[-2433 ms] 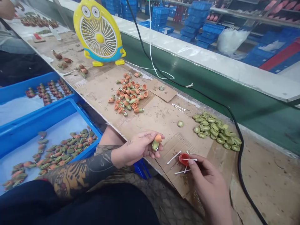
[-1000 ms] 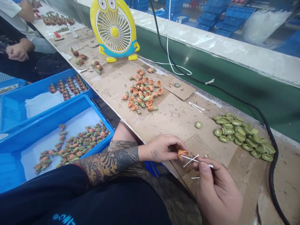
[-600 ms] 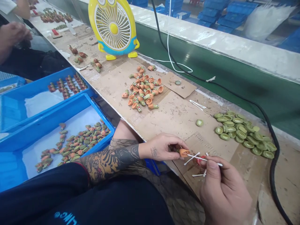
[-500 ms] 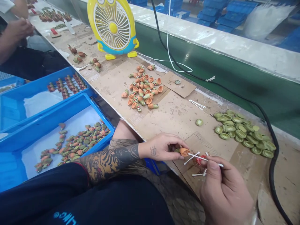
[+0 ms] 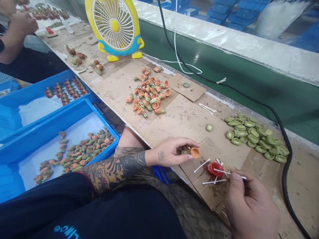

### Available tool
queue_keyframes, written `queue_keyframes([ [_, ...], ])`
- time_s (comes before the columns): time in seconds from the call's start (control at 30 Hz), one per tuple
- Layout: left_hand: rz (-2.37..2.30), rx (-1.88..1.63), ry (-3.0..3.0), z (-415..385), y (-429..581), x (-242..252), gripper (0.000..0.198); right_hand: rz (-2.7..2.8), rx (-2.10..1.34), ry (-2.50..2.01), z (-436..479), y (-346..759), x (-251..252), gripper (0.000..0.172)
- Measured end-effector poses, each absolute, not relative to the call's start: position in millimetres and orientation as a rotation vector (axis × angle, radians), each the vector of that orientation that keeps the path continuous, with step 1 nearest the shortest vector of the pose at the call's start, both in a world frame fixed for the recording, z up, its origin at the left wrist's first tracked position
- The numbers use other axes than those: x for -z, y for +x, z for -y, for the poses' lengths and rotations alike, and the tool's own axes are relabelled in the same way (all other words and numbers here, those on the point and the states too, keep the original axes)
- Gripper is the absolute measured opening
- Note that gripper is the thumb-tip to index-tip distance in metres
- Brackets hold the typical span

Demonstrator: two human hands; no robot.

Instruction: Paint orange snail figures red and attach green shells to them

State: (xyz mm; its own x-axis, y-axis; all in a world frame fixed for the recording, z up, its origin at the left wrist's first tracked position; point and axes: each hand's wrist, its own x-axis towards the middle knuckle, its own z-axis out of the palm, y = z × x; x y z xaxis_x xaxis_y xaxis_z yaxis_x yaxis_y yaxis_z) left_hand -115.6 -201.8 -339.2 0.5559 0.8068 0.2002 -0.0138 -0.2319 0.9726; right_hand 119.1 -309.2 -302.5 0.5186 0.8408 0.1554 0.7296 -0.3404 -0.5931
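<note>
My left hand (image 5: 171,151) pinches a small orange-and-green hollow figurine piece (image 5: 194,152), its round opening facing me. Between thumb and fingers, my right hand (image 5: 250,202) grips a white cotton swab (image 5: 240,176). That swab's far tip is over the small red cap (image 5: 211,167), which looks wet inside; whether it touches is hard to tell. Several other swabs (image 5: 201,165) lie around the cap on stained cardboard. Beyond my left hand sits a heap of similar orange-and-green pieces (image 5: 152,91). A single green oval piece (image 5: 209,127) lies apart from a pile of green oval pieces (image 5: 254,134).
A yellow-and-blue fan (image 5: 114,30) stands at the back. Blue trays (image 5: 99,116) with finished-looking pieces are at the left. A black cable (image 5: 284,132) runs along the right side. Loose swabs (image 5: 207,108) and a bottle cap (image 5: 186,85) lie farther back. Another person's hands (image 5: 23,23) are at upper left.
My right hand has drawn the swab away from the orange piece to the red cap, moving right and down. My left hand has turned the piece's opening more toward me.
</note>
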Motion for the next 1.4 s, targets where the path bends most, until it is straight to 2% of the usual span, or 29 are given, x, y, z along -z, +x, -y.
queue_keyframes([
  [0.27,-0.646,-1.016,1.848,197.3,-114.7,339.1,0.038,1.285,-0.185,-2.149,310.8,118.6,301.6,0.043],
  [0.43,-0.720,-0.876,1.711,201.6,-114.9,337.5,0.046,1.055,-0.208,-1.851,314.3,97.2,286.4,0.034],
  [0.63,-0.657,-0.964,1.797,200.5,-115.3,336.0,0.036,1.079,-0.293,-1.565,302.9,70.6,273.4,0.022],
  [0.9,-0.654,-0.959,1.848,201.3,-115.3,333.7,0.033,1.254,-0.479,-1.572,297.4,75.7,296.1,0.024],
  [1.13,-0.641,-0.929,1.860,200.9,-115.5,332.2,0.034,1.349,-0.389,-1.720,300.5,84.3,304.3,0.031],
  [1.4,-0.694,-0.902,1.740,197.1,-116.0,332.0,0.031,1.214,-0.301,-1.573,295.6,75.0,288.1,0.025],
])
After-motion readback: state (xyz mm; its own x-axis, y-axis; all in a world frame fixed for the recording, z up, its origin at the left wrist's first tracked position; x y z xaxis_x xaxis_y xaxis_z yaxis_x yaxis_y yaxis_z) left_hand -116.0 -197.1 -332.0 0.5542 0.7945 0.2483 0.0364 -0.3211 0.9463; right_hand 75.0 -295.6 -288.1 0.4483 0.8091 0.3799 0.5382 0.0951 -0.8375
